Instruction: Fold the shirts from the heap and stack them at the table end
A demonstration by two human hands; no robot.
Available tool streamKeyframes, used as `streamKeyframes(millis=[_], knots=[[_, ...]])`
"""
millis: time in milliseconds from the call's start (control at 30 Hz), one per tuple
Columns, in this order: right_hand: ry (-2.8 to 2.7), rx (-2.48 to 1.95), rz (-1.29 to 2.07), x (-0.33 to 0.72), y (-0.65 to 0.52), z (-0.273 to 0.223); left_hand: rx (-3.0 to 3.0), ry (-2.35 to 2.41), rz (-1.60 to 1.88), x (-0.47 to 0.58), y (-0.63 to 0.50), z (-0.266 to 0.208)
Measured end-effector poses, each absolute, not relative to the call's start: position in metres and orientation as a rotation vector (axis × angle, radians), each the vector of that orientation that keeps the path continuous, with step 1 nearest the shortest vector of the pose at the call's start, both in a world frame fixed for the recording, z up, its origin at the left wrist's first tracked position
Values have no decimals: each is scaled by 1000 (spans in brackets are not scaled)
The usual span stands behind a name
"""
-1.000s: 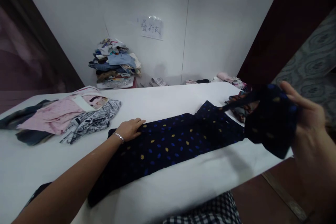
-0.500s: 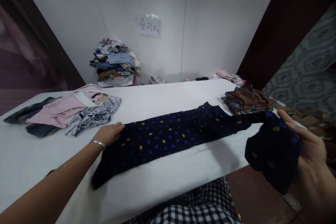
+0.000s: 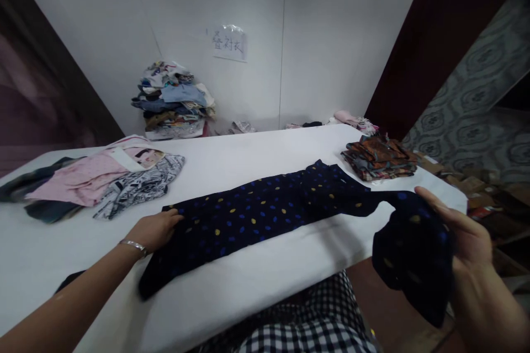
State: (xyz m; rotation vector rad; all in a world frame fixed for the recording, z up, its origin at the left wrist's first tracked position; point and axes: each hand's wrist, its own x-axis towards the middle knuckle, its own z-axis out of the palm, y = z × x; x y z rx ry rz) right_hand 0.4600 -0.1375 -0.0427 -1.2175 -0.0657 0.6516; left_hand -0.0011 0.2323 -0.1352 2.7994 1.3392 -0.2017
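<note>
A dark navy shirt [image 3: 256, 212] with blue and yellow leaf-like spots lies lengthwise across the white table [image 3: 248, 309]. At its left end, my left hand [image 3: 159, 230], with a silver bracelet at the wrist, pinches the upper edge. On the right, my right hand [image 3: 466, 237] holds a sleeve end of the same shirt, raised above the table's front edge. Loose cloth hangs down from that hand, and a narrow stretch of sleeve runs back to the shirt's body. Some of the right fingers are hidden behind the fabric.
Pink and printed garments [image 3: 95, 176] lie at the left. A brown patterned folded pile [image 3: 379, 157] sits at the right. Behind the table stands a tall stack of clothes [image 3: 174, 102] against a wall with a paper sign [image 3: 229, 44]. Boxes [image 3: 476, 185] are beyond the right edge.
The view has shifted slightly, moving most things left in the picture. Both hands keep hold of the shirt; its right part is bunched slightly more and the stretched sleeve sags lower.
</note>
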Motion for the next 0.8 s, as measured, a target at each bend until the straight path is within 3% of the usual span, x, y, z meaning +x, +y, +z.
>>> streamKeyframes(millis=[100, 267, 367, 500, 633, 800], knots=[[-75, -1196, 687, 457, -138, -40, 2765, 1443, -340, 12, 228, -125], [-390, -1186, 828, 444, -111, -18, 2558, 1036, 335, 79, 184, -94], [-720, -1088, 996, 415, -59, 1, 1994, 695, 535, 131, 141, -85], [-1105, -1023, 1200, 376, 22, 10, 965, 438, 429, 166, 104, -105], [-1187, -1162, 935, 390, 64, -17, 374, 601, 441, 152, 97, -140], [-1213, -1744, 697, 456, 76, -99, 316, 861, 496, 121, 96, -152]])
